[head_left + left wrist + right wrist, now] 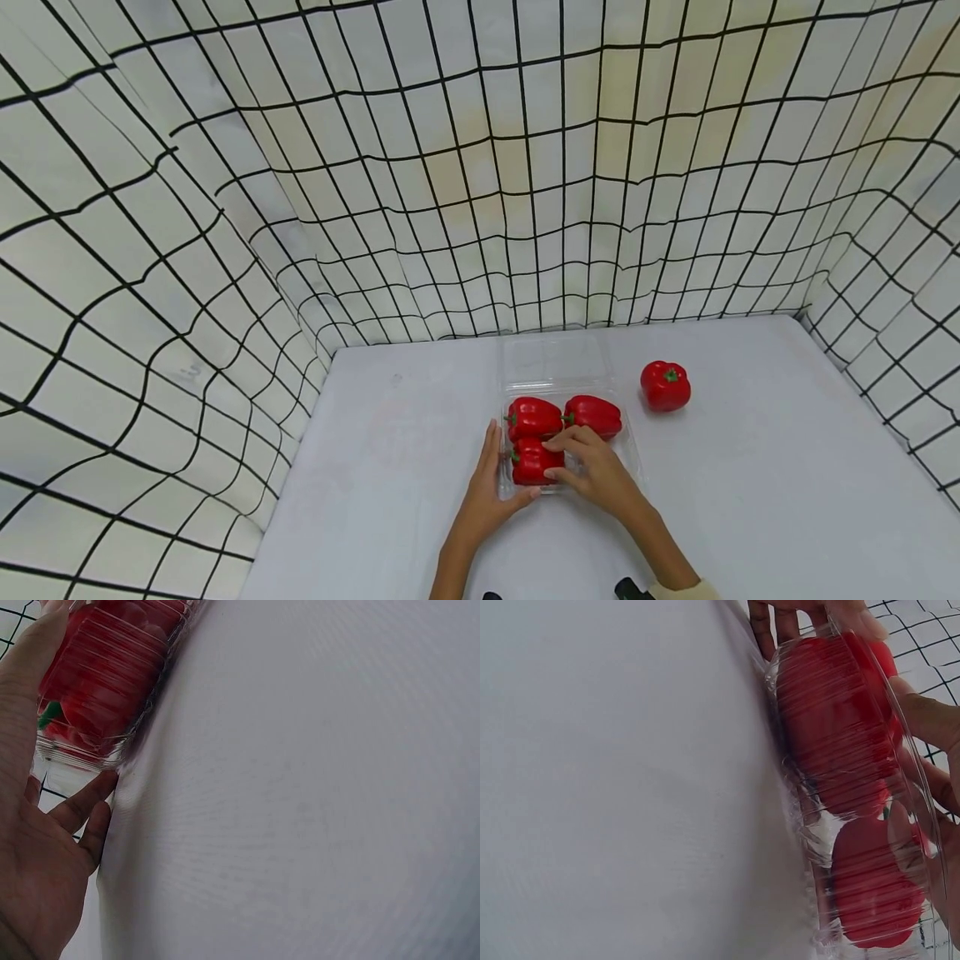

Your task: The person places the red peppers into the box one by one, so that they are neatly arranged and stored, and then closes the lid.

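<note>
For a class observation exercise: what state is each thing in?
Clear container: open, lid folded back
Far-left pepper: in container
Far-right pepper: in container
Near pepper: in container
Lone pepper: outside, on table
Left hand: fingers straight, alongside container
Right hand: holding near pepper

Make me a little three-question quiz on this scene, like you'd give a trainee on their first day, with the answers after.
1. How many red peppers lie inside the clear container?
2. In the head view, the pepper outside the container sits: A) to its left; B) to its right; C) in front of it, nearer the person.
3. True or false: the left hand is holding the pepper outside the container.

Key:
1. Three.
2. B.
3. False; it is at the container's left side, while the right hand grips the nearest pepper inside.
</note>
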A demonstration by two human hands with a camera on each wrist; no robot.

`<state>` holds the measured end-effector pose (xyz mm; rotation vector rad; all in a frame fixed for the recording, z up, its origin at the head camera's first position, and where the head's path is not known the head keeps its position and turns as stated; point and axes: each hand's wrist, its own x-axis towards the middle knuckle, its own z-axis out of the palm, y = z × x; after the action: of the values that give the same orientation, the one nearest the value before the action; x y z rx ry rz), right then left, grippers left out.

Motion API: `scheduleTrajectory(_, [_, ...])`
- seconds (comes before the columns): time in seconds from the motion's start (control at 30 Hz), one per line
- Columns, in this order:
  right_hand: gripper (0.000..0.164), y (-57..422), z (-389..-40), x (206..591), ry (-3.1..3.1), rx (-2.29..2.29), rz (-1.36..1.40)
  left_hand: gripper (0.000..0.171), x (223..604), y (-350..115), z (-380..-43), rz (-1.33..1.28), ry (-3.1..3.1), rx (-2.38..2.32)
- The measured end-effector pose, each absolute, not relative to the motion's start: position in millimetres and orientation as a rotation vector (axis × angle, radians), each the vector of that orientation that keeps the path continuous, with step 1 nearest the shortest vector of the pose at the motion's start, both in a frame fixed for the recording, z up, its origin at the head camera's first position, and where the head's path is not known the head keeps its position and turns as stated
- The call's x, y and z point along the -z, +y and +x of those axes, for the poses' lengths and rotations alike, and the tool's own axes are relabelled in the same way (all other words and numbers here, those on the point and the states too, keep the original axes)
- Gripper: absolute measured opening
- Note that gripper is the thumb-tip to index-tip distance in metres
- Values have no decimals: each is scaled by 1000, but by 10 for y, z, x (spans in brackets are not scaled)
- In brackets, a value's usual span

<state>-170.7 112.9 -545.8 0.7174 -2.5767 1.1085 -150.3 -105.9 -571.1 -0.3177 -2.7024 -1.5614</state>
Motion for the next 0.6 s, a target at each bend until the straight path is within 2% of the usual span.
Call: scheduleTrajectory(0.6, [44,1112,-1669,5438,-2590,-1128,698,107,5708,-1060,-1494,-308,-2717,1535])
